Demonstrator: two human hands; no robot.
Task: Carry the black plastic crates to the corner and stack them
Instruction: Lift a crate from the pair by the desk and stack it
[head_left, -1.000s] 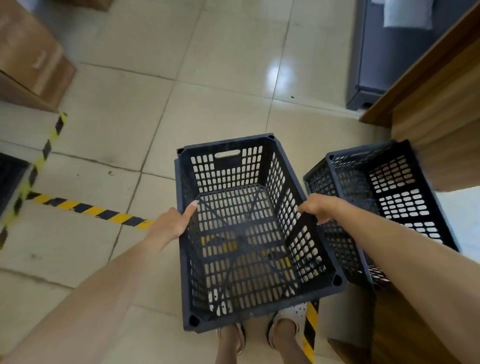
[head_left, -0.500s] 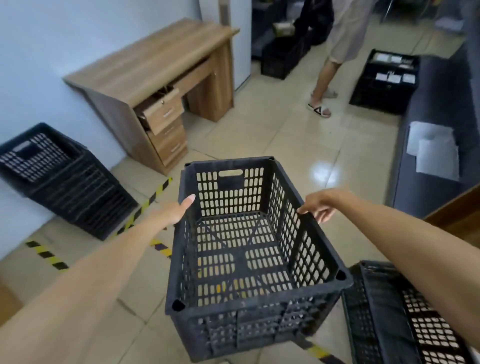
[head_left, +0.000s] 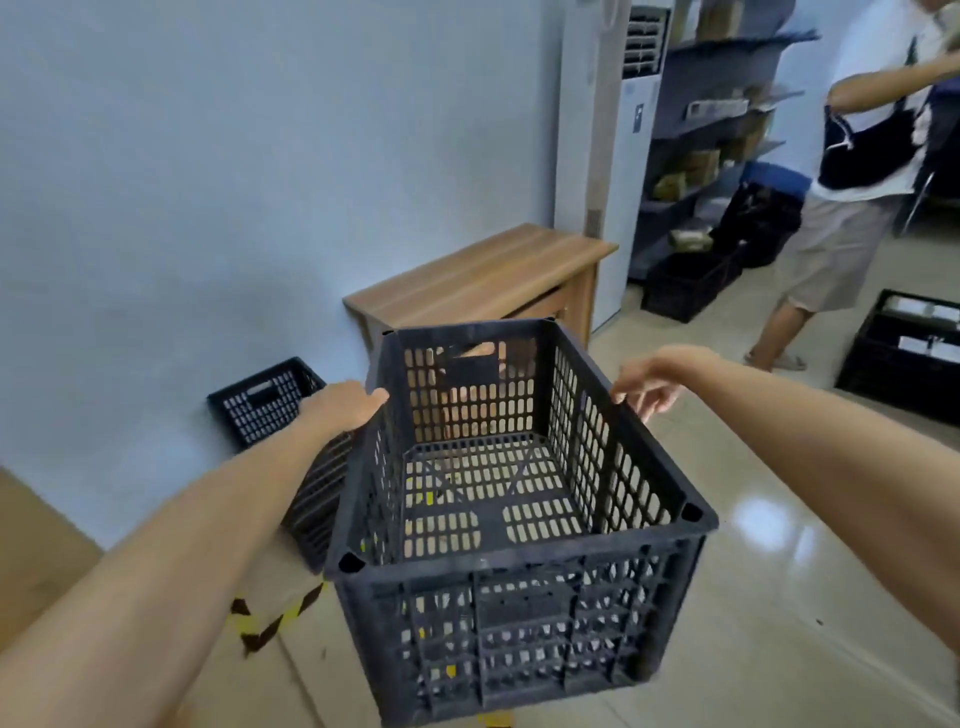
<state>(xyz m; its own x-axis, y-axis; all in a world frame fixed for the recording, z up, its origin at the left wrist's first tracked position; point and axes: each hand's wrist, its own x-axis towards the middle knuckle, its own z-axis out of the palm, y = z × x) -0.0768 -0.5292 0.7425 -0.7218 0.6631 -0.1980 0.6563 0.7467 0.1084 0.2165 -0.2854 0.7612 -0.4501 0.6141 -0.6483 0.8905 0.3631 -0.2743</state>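
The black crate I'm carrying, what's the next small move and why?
Probably keep walking left toward the crate by the wall and line up above it: the carried crate is airborne, gripped on both long rims by the left hand and right hand.

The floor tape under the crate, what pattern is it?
Yellow and black diagonal stripes on the floor tape, seen in the head view.
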